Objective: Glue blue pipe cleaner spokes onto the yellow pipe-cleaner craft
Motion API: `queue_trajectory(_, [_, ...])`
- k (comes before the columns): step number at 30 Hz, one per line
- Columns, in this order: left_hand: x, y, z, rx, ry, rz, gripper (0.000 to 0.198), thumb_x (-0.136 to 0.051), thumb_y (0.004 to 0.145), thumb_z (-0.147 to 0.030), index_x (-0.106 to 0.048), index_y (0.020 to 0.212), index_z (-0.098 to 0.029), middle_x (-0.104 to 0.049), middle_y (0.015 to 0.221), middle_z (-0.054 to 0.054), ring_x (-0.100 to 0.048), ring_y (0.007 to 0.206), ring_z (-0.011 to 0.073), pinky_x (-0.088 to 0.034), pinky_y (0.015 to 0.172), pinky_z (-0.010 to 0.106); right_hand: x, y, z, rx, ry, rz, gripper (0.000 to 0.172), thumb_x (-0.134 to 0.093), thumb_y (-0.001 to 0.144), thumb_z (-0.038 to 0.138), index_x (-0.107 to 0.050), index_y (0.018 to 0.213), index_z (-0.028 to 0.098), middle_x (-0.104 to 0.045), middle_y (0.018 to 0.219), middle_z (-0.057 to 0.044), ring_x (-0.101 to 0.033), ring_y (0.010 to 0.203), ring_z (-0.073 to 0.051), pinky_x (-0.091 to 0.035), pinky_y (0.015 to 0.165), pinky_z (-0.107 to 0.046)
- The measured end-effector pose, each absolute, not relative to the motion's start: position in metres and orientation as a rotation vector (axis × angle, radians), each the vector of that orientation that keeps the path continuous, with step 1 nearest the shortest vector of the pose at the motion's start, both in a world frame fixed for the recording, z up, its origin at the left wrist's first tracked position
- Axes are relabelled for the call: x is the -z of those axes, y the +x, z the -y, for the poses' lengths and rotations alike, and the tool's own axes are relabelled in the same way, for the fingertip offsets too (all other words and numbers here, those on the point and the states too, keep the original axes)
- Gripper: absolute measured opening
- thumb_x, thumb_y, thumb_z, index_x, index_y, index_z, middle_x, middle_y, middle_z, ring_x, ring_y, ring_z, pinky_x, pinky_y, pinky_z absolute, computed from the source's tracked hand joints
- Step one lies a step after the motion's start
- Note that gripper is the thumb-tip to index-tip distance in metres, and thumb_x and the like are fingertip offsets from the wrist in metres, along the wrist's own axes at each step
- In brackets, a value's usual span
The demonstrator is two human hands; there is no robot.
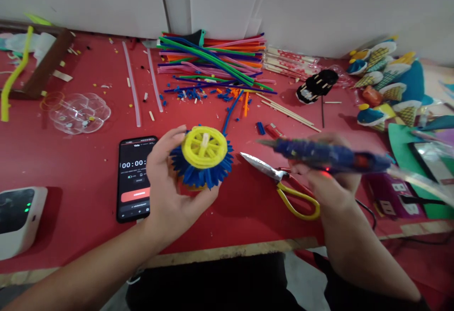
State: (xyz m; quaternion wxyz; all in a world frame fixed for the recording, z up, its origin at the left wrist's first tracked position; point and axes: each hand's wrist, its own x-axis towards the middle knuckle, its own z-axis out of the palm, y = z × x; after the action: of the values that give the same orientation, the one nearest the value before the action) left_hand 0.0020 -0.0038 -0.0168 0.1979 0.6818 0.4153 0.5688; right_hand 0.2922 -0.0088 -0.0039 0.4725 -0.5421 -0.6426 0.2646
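Over the red table | left hand cups pipe-cleaner wheel, palm up | right hand grips glue gun level

Bright, even indoor light, soft shadows; right hand motion-blurred, edges stretched by wide-angle distortion

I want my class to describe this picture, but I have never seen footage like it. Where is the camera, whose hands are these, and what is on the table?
This one picture comes from a camera worn on a person's head, looking down at their own bare hands. The left hand holds a fuzzy flower, yellow on top with blue petals. The right hand holds a blue glue gun. On the red table lie a phone showing a timer, scissors with yellow handles, a pile of coloured pipe cleaners and thin wooden sticks.
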Motion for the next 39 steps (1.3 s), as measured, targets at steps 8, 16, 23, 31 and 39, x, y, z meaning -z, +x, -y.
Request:
queue_trajectory(8, [0.033, -0.001, 0.003, -1.472, 1.318, -1.042, 0.060, -0.086, 0.086, -0.035, -0.051, 0.135, -0.045, -0.064, 0.130, 0.001, -0.075, 0.108, 0.0213, -0.069, 0.092, 0.041, -0.003, 0.325, -0.023, -0.659, -1.815, 1.249, 0.058, -0.069, 0.080, 0.080, -0.065, 0.078, 0.022, -0.069, 0.065, -0.004, -0.062, 0.051, -0.018, -0.046, 0.047, -0.030])
queue_trajectory(16, [0.037, -0.002, -0.002, -1.552, 1.350, -1.017, 0.052, -0.080, 0.090, -0.047, -0.053, 0.134, -0.046, -0.064, 0.133, 0.002, -0.074, 0.113, 0.0248, -0.068, 0.097, 0.045, 0.000, 0.315, -0.028, -0.376, -2.271, 1.682, 0.071, -0.056, 0.082, 0.085, -0.040, 0.044, 0.028, -0.041, 0.039, 0.001, -0.041, 0.040, -0.015, -0.026, 0.045, -0.031])
queue_trajectory(23, [0.036, -0.009, -0.008, -1.488, 1.332, -0.963, 0.046, -0.073, 0.096, -0.046, -0.052, 0.137, -0.048, -0.066, 0.135, -0.001, -0.071, 0.123, 0.0254, -0.065, 0.105, 0.050, 0.003, 0.317, -0.020, -0.077, -2.236, 1.767, 0.056, -0.068, 0.081, 0.078, -0.063, 0.060, 0.027, -0.055, 0.056, -0.002, -0.041, 0.049, -0.019, -0.026, 0.052, -0.033])
queue_trajectory(31, [0.030, -0.002, -0.008, -1.528, 1.058, -0.904, 0.060, -0.081, 0.079, -0.068, -0.059, 0.128, -0.044, -0.068, 0.137, 0.001, -0.071, 0.125, 0.0309, -0.065, 0.103, 0.051, 0.003, 0.236, -0.007, -0.182, -1.265, 2.225, 0.020, -0.062, 0.101, 0.033, -0.072, 0.087, 0.022, -0.074, 0.084, -0.007, -0.066, 0.081, -0.024, -0.050, 0.079, -0.039])
queue_trajectory(39, [0.042, -0.003, -0.006, -1.608, 1.230, -0.959, 0.073, -0.084, 0.080, -0.064, -0.050, 0.142, -0.049, -0.054, 0.153, 0.003, -0.064, 0.133, 0.0284, -0.061, 0.108, 0.046, 0.019, 0.185, -0.005, -0.287, -1.262, 2.586, 0.014, -0.064, 0.099, 0.023, -0.075, 0.093, 0.017, -0.073, 0.093, -0.013, -0.062, 0.087, -0.027, -0.051, 0.081, -0.043])
